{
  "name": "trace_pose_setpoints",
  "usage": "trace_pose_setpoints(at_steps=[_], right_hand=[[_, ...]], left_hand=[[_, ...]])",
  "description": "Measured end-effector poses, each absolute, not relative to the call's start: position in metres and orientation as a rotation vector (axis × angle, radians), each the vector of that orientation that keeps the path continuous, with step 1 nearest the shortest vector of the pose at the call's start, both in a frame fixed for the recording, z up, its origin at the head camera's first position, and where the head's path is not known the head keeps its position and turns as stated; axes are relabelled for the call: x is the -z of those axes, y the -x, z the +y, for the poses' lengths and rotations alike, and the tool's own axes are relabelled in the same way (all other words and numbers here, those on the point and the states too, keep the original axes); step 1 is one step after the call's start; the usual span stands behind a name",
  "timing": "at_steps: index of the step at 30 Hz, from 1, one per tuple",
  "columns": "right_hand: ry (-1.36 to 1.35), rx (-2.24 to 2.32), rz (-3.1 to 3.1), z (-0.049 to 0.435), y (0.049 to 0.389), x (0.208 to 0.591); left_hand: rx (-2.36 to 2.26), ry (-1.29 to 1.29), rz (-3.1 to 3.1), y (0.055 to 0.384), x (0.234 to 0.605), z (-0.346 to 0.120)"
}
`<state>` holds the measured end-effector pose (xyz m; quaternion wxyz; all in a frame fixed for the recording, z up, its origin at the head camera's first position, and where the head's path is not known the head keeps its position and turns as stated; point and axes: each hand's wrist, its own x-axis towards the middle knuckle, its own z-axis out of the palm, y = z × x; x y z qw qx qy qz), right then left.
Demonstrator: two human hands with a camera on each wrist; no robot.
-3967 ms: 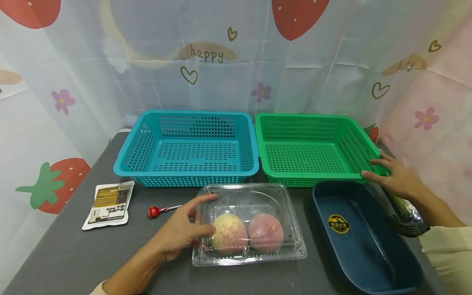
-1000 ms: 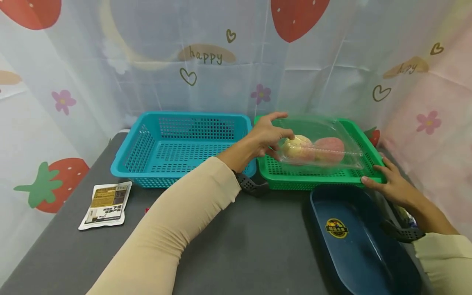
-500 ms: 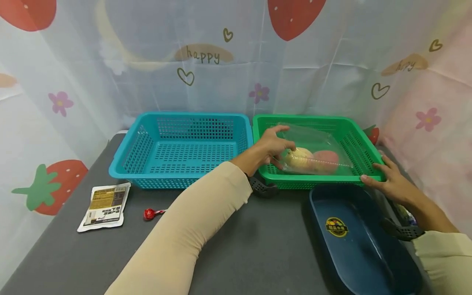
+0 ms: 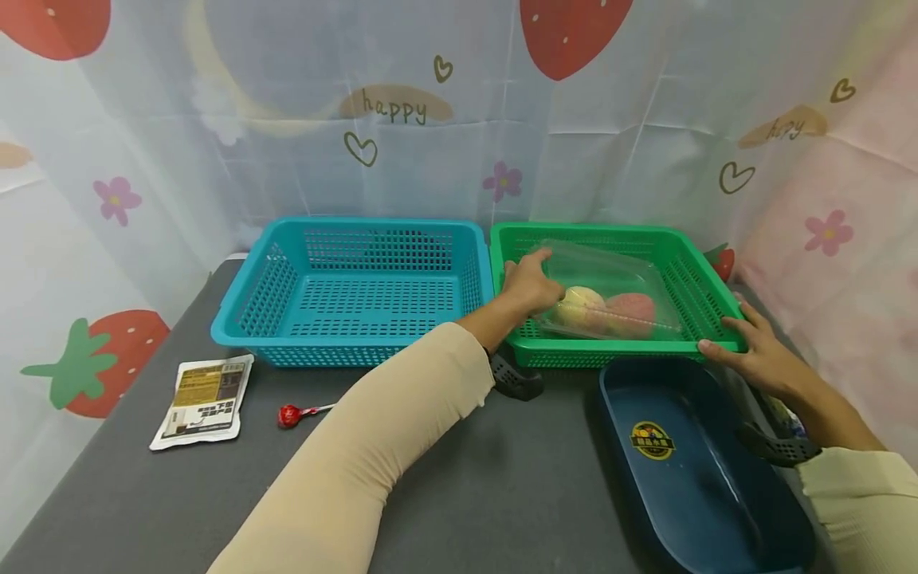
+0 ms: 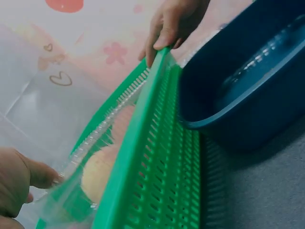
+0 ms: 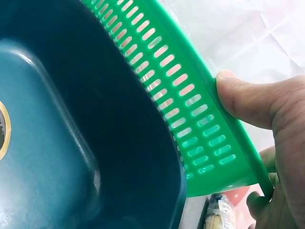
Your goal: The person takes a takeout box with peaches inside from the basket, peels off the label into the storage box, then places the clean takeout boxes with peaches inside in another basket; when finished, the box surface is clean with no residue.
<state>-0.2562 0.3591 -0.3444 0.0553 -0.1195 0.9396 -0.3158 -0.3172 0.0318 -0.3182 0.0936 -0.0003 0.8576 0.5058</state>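
A clear plastic clamshell box (image 4: 610, 275) with two peaches, one yellowish (image 4: 579, 307) and one pink (image 4: 631, 312), lies inside the green basket (image 4: 688, 279), tilted against its walls. At the box's left end is my left hand (image 4: 529, 287); a fingertip touches the clear edge in the left wrist view, and the fingers look loose. My right hand (image 4: 770, 359) grips the green basket's front right corner. In the right wrist view its thumb (image 6: 243, 98) lies on the rim and the other fingers curl beneath, partly hidden.
A blue basket (image 4: 229, 327) stands left of the green one. At front right is a dark blue tub (image 4: 706, 478), close against the green basket. A white-and-brown pouch (image 4: 204, 402) and a red lollipop (image 4: 290, 415) lie on the grey table (image 4: 495, 494). A printed curtain hangs behind.
My left hand has carried the box of peaches from the table into the green basket. In the last half second the fingers have loosened; the right hand has stayed at the basket's corner.
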Motion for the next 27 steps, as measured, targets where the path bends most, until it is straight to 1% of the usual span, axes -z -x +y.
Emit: trace_pose_setpoints(at_steps=[8,13,27], right_hand=[[0.344,0.952,2.841,0.362,0.257,0.345],[0.346,0.949,2.832,0.361,0.257,0.345],[0.364,0.924,2.825,0.361,0.254,0.342]], left_hand=[[-1.583,-0.031,2.342,0.312,0.325,0.038],[-1.609,-0.121,2.225,0.309,0.328,0.038],[-1.531,-0.214,2.228,0.305,0.322,0.033]])
